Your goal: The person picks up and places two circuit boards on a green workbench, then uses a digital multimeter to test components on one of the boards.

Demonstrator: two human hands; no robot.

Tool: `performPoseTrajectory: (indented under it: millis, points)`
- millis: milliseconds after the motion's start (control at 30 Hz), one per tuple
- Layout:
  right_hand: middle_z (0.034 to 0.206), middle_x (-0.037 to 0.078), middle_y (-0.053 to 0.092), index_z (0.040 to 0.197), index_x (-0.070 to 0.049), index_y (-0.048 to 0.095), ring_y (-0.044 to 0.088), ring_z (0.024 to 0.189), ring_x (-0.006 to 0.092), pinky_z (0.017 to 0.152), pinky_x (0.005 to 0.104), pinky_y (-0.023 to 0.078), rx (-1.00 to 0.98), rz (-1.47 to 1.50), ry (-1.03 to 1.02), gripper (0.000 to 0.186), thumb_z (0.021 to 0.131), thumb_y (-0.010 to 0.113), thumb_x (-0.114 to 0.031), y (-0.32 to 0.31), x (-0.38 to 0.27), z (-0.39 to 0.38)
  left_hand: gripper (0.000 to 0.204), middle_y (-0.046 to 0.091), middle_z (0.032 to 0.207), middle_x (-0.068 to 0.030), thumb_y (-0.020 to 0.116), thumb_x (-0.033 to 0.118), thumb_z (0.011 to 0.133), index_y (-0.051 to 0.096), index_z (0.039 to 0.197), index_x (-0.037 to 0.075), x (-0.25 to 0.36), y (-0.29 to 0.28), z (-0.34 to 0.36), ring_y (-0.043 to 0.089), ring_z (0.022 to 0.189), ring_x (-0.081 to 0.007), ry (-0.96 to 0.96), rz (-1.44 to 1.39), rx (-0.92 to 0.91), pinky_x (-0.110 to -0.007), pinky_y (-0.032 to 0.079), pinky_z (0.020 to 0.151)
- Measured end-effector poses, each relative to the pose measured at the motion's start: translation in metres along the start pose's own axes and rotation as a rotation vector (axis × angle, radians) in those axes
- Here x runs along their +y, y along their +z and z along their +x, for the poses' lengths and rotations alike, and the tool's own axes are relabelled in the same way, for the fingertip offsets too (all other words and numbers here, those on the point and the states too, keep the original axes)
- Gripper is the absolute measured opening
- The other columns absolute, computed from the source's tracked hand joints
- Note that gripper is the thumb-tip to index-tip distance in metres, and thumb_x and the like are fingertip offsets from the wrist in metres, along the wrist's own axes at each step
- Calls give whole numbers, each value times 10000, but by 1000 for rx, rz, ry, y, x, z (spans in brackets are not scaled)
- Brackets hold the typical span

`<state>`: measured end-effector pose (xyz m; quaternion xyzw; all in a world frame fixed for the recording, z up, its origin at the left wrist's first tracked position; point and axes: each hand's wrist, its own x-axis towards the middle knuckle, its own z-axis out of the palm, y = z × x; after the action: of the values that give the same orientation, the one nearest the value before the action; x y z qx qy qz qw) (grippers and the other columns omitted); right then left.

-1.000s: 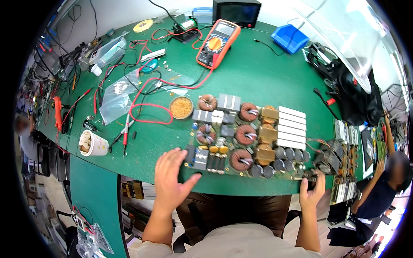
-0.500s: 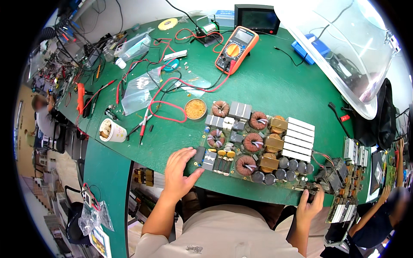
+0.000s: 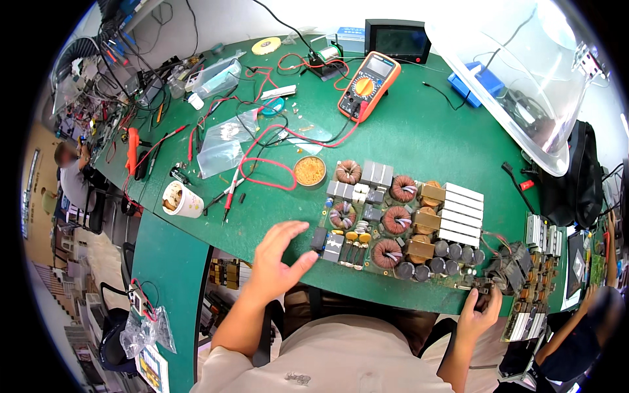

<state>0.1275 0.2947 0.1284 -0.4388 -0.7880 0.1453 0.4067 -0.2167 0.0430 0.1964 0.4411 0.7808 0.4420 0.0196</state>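
Observation:
A large power-supply circuit board lies flat near the bench's front edge. It carries copper toroid coils, black capacitors, and a white finned heatsink at its right. My left hand is open beside the board's left end, thumb and fingers spread; whether the thumb touches it, I cannot tell. At the front right corner, my right hand closes its fingers on the board's edge by a small dark part. A dark wired component sits just beyond that hand.
Behind the board lie an orange multimeter with looped red and black leads, a round tin and plastic bags. A paper cup stands left. A clear curved cover overhangs the back right. Another person works at far right.
The view has shifted a little, so the bench things sit further right. My left hand's fingers have spread slightly at the board's left end. My right hand stays at the board's corner.

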Motion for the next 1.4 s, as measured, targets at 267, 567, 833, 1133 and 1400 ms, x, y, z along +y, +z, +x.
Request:
performPoseTrajectory:
  millis: [267,567,833,1133,1400]
  points:
    - [1144,153,569,1226,43,553,411,624,156,544,282,333,94,33,-76,404,863,668,-94,4,2,-8,408,682,1003,-151,732,242,845,627,1141,-19,-8,-5,157,664,926,-244,144,80,-55,-358,528,813]
    - [1097,119,573,1215,43,555,430,653,141,543,277,332,127,36,-43,397,870,652,-128,8,-2,-7,1080,560,1245,-301,872,419,628,311,1387,-105,-65,99,328,586,1161,-402,-45,259,-42,-433,487,983]
    - [1094,119,566,1217,37,556,413,653,145,545,273,329,128,34,-61,400,863,649,-123,6,4,-9,1044,583,1205,-271,861,502,630,334,1350,-40,-59,93,327,630,1090,-401,-390,386,69,-468,536,905]
    - [1122,163,588,1200,36,566,458,662,176,526,271,347,110,47,-46,409,863,669,-174,8,7,-13,802,554,1184,-265,806,486,712,460,1210,-39,-85,87,328,596,1064,-395,-212,249,291,-461,508,892]
    - [1115,172,586,1189,50,561,452,656,172,515,267,338,116,64,-48,387,871,652,-151,7,8,-12,344,659,881,-255,648,304,810,724,732,-22,-97,102,332,644,863,-390,-35,246,251,-475,515,811]
